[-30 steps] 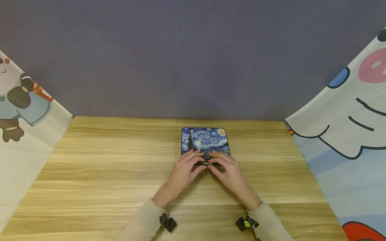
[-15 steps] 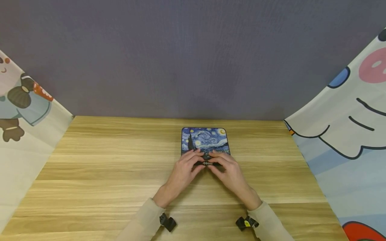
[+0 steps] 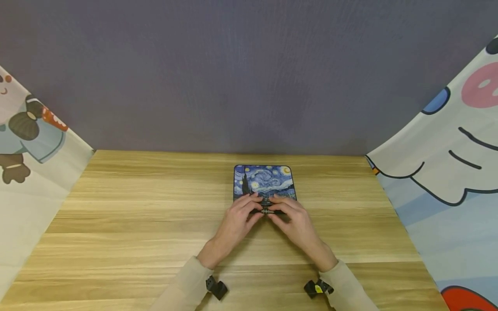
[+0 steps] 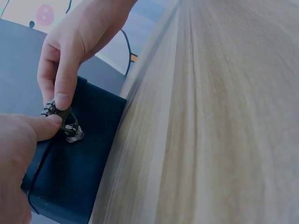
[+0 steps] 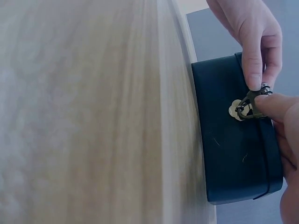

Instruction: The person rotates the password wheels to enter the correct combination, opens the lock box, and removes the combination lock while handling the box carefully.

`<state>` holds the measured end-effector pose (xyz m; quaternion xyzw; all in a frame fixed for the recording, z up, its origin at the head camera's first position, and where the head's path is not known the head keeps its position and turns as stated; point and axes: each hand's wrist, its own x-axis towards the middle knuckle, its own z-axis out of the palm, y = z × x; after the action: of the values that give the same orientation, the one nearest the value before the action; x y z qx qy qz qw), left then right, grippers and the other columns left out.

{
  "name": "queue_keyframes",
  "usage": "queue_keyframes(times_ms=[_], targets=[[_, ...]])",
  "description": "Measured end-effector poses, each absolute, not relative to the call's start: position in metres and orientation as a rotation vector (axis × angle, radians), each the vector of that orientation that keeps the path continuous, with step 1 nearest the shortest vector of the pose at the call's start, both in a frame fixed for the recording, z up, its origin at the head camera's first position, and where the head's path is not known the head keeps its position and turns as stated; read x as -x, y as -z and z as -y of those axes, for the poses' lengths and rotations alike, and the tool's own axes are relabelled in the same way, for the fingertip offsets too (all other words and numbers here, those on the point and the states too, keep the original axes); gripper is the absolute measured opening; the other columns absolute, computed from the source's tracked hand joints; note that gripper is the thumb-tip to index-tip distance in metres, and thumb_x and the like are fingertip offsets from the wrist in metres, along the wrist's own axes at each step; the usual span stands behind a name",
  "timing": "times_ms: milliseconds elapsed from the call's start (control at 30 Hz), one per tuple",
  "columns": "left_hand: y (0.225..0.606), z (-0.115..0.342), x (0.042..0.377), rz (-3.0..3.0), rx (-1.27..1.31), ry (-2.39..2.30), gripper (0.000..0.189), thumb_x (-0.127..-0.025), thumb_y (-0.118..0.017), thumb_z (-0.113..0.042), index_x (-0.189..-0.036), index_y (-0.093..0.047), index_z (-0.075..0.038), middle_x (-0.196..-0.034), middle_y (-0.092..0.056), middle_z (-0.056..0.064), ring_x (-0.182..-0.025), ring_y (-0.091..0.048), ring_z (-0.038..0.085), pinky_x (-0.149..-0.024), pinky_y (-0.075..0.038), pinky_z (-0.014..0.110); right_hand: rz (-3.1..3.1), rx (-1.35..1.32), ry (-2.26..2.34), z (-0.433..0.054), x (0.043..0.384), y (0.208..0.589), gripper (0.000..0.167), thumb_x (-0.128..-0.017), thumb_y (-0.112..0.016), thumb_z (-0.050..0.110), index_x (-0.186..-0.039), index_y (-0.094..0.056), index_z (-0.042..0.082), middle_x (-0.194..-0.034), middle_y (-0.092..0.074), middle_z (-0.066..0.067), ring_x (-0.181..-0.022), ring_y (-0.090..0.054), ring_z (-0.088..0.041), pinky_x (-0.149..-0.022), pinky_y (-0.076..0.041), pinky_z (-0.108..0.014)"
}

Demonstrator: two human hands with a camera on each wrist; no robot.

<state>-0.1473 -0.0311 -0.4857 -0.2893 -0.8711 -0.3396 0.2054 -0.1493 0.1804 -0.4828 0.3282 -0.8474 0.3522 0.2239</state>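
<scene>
Metal and dark grey, a small padlock (image 4: 65, 115) with bumpy rings (image 4: 48, 108) hooks onto the front of a dark blue, starry-topped box (image 3: 264, 177). Left hand (image 3: 239, 214) and right hand (image 3: 294, 214) both pinch it. Best, I think, to hold it still and turn the rings slowly.

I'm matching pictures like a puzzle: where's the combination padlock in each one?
Head: combination padlock just right of centre, below the middle.
Left wrist: combination padlock at left, about halfway down.
Right wrist: combination padlock at right, almost halfway down.
Shared landmark: the dark box, in all three views.
</scene>
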Motion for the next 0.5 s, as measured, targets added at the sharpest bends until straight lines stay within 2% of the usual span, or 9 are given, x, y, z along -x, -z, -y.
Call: queue_keyframes(times_ms=[500], targets=[[0.4847,0.0314,0.1462,2.443,0.806,0.916,0.015,-0.088,-0.083,-0.013,-0.099,-0.075,-0.009,-0.125,-0.073,0.007,-0.128,-0.064,0.027,-0.115,-0.050,0.042,2.342,-0.905,-0.959,-0.1802,0.1491,0.4844,0.027,-0.077,-0.090,0.003,-0.100,-0.077,0.005,-0.120,-0.073,-0.011,-0.119,-0.067,-0.034,-0.110,-0.052,-0.035]])
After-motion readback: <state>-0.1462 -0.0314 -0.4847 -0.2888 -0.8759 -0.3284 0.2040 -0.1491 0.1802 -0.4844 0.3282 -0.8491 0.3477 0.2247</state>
